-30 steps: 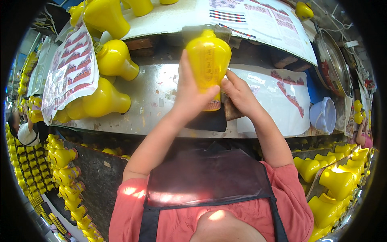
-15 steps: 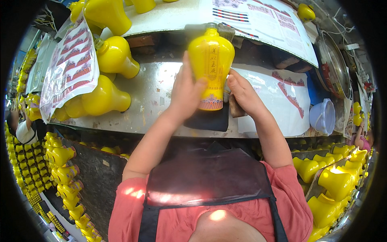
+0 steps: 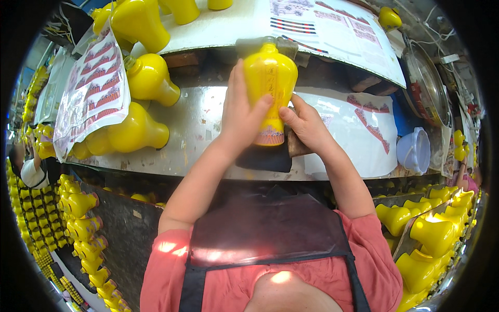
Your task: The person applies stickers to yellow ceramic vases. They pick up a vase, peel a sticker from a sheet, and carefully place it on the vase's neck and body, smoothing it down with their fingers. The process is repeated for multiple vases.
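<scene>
A glossy yellow bottle (image 3: 270,67) with a narrow neck, broad shoulders and a slim lower body lies in front of me. Its front bears a vertical line of dark characters and a patterned band near the base. Along its left side my left hand (image 3: 241,112) is wrapped, thumb pressed on the front. My right hand (image 3: 309,125) grips the lower right side, its thumb on the bottle and its other fingers partly hidden. Beneath the base are a dark cloth pad (image 3: 265,158) and a brown block (image 3: 297,145). Another dark support (image 3: 245,47) sits behind the neck.
Several yellow bottles (image 3: 138,127) lie on the left of the metal table (image 3: 200,112), beside a hanging decal sheet (image 3: 93,86). To the right are another decal sheet (image 3: 358,140) and a small pale bucket (image 3: 414,151). A raised white shelf (image 3: 234,23) spans the back.
The bottle has shifted slightly left and down. My left thumb has moved up and inward across its front, while my right thumb has come onto its lower right side.
</scene>
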A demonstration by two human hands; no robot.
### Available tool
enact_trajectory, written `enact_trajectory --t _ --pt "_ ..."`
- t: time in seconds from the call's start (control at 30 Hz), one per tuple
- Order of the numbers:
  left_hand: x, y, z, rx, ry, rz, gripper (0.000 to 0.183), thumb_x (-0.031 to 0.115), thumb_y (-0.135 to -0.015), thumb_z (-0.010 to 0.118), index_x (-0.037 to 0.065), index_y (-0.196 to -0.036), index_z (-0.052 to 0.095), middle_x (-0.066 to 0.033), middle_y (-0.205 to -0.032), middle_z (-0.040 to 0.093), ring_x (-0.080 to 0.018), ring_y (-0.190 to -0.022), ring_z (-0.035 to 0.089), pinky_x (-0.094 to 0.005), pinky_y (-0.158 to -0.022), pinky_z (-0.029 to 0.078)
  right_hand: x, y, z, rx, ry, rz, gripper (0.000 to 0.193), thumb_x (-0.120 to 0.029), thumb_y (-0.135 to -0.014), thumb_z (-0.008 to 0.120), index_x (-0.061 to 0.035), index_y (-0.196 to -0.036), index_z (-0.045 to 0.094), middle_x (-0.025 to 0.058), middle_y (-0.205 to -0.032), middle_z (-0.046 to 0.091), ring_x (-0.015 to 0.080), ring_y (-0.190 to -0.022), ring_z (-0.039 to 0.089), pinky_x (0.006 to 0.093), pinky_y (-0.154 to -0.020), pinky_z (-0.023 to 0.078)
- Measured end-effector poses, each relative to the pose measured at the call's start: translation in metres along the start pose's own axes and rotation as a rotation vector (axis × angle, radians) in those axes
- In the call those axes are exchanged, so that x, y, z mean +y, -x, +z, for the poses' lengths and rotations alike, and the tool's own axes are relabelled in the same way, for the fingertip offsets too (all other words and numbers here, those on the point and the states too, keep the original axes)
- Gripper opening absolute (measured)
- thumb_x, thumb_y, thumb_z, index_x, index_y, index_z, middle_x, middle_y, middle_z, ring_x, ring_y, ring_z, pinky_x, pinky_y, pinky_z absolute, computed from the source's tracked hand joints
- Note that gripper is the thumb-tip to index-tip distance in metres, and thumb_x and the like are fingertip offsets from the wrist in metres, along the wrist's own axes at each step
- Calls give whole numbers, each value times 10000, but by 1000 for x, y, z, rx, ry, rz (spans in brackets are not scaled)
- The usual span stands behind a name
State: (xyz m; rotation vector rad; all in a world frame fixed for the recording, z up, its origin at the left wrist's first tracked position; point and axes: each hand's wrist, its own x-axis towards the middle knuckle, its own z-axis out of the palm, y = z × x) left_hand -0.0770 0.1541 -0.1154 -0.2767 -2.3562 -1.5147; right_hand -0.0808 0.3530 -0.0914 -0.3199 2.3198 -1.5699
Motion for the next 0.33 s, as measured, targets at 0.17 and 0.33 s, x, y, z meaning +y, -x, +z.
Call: enact_trajectory --t 0.17,0.33 --pt "-5 -4 -5 -1 97 25 850 264 -943 649 -6 -1617 207 -291 -1594 338 -440 -1488 336 -472 -1246 249 1 -1 0 -1 -5 5 640 -413 -1000 608 -6 -1480 497 244 -1263 694 324 -1152 689 397 -989 518" --pt "-10 -19 -3 -15 60 20 899 309 -919 685 11 -1621 209 -255 -1604 348 -444 -1483 343 -469 -1249 243 0 0 1 9 11 28 663 -431 -987 621 -21 -1492 493 245 -1265 695 331 -1151 691 389 -990 519"
